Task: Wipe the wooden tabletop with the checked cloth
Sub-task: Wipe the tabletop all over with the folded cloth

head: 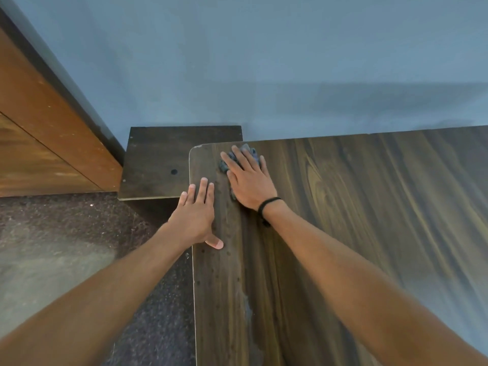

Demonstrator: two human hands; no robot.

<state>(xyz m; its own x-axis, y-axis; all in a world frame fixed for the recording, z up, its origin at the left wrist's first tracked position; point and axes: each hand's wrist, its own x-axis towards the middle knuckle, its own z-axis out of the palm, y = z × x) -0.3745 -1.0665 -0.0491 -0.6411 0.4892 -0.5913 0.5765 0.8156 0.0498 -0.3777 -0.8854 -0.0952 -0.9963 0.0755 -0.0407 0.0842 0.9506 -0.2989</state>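
The dark wooden tabletop (343, 207) fills the right half of the head view, its left edge running down the middle. Near its far left corner my right hand (248, 178) presses flat, fingers spread, on the bluish checked cloth (224, 166), which shows only around my fingertips and beside my palm. My left hand (198, 215) rests flat on the table's left edge, fingers straight and thumb lying on the surface. A black band circles my right wrist.
A lower dark board (161, 165) with a round hole sits beyond the table's left corner, against the blue wall (264, 62). A brown wooden panel (39, 128) stands at the left. Speckled floor (66, 247) lies left of the table. A pale smear (248, 310) marks the tabletop near me.
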